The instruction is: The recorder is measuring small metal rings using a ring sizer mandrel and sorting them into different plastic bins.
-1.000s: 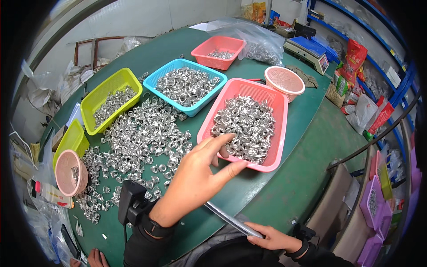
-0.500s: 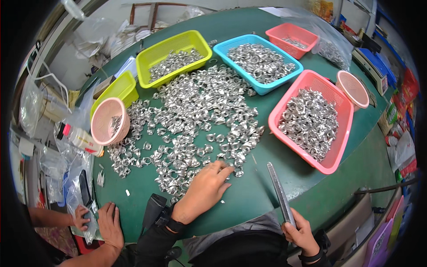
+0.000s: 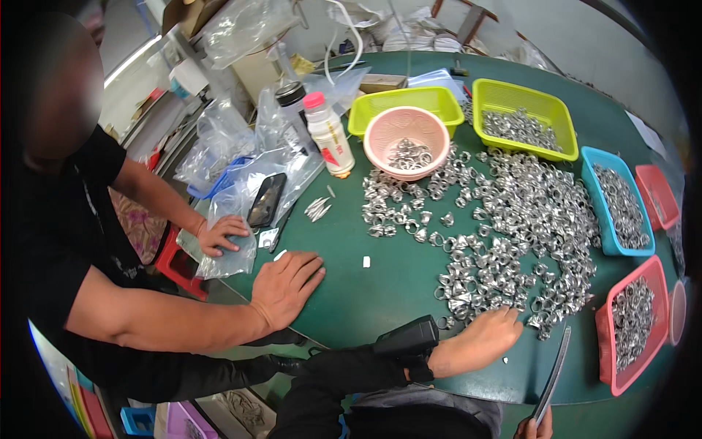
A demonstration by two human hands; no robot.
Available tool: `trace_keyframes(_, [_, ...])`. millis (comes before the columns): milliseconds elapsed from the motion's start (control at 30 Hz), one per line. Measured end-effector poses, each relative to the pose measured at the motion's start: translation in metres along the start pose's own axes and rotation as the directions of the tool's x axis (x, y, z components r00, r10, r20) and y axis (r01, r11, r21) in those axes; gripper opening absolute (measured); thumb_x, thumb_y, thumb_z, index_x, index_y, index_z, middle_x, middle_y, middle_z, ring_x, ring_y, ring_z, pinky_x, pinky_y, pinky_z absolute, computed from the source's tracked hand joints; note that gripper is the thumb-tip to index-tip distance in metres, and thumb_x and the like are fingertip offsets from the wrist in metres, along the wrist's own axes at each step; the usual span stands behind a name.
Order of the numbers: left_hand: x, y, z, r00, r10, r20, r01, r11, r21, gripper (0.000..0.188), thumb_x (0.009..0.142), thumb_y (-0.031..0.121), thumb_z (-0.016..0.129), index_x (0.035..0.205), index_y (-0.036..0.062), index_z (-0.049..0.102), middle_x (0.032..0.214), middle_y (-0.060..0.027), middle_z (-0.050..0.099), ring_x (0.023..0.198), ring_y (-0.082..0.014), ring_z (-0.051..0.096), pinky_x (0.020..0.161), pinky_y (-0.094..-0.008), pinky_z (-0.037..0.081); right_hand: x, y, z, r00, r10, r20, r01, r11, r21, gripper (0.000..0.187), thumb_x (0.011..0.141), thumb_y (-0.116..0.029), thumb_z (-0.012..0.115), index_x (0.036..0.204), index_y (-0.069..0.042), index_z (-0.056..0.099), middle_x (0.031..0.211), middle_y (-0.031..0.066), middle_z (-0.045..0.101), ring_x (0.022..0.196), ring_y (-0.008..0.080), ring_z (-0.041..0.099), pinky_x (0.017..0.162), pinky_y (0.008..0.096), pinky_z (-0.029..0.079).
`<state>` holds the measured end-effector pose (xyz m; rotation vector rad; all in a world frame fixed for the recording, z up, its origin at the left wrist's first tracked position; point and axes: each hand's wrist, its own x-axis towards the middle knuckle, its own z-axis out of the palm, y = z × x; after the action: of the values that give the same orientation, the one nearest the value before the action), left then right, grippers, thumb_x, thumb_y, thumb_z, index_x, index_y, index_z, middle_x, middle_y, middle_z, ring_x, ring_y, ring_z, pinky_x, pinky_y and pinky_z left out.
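Note:
Many loose silver metal rings (image 3: 541,212) lie in a wide heap on the green table. My left hand (image 3: 482,342) is at the heap's near edge, its fingers closed and bent down at the rings; the fingertips and anything in them are hidden. My right hand (image 3: 536,426), at the lower edge and partly cut off, grips a long narrow grey metal strip (image 3: 554,373) that points up and away. Its kind does not show clearly.
A co-worker's hand (image 3: 287,289) rests flat on the table at left, the other (image 3: 223,235) on a plastic bag. Rings fill a pink basket (image 3: 608,336), a blue basket (image 3: 591,194) and a yellow-green basket (image 3: 479,110). A round pink basket (image 3: 376,146) stands beside a white bottle (image 3: 330,139).
The head view has swung left, so the table's things sit farther right and more of the co-worker shows. My left hand stays at the heap's near edge; my right still holds the metal strip.

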<state>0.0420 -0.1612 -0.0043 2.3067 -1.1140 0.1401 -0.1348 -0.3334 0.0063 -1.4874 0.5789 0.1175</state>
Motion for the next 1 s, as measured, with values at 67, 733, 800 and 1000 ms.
trace_keyframes(67, [-0.011,-0.005,-0.004,0.999,-0.029,0.041,0.029,1.0,0.002,0.012,0.06,0.001,0.049,0.069,-0.0044,0.043,0.079,-0.0174,0.044,0.071,-0.0276,0.048,0.059,-0.0325,0.043,0.006,-0.001,0.006,0.999,0.002,0.05,0.0,0.999,-0.04,0.02,0.081,-0.019,0.044,0.093,-0.004,0.041,0.048,-0.0051,0.033,0.035,0.002,0.028,0.031,0.0156,0.021])
trace_keyframes(733, [-0.028,-0.031,-0.025,0.997,-0.077,-0.021,0.065,0.937,-0.344,0.022,0.062,-0.002,0.048,0.084,-0.0016,0.05,0.075,-0.0135,0.049,0.074,-0.0291,0.047,0.064,-0.0355,0.039,0.007,-0.006,0.022,0.988,-0.018,0.155,0.02,1.0,-0.006,0.047,0.077,-0.015,0.046,0.119,-0.003,0.026,0.051,-0.0009,0.036,0.035,0.0033,0.029,0.031,0.017,0.022])
trace_keyframes(800, [-0.04,-0.041,-0.032,0.99,-0.143,-0.005,0.139,0.968,-0.21,0.016,0.062,0.001,0.054,0.078,0.0002,0.054,0.076,-0.0112,0.05,0.075,-0.0265,0.047,0.065,-0.0342,0.039,0.016,-0.008,0.032,0.97,-0.004,0.242,0.003,1.0,0.004,0.048,0.077,-0.014,0.046,0.119,-0.002,0.026,0.055,0.0001,0.039,0.038,0.003,0.029,0.033,0.0165,0.024])
trace_keyframes(1000, [-0.021,-0.023,-0.036,0.99,-0.134,-0.043,0.125,0.977,-0.171,0.009,0.063,0.004,0.061,0.067,-0.0003,0.054,0.08,-0.0082,0.051,0.07,-0.0197,0.049,0.064,-0.0272,0.041,0.009,-0.004,0.013,0.988,0.003,0.155,0.0,1.0,-0.015,0.042,0.076,-0.009,0.049,0.114,-0.001,0.034,0.062,0.0014,0.046,0.047,0.0038,0.038,0.042,0.0156,0.031])
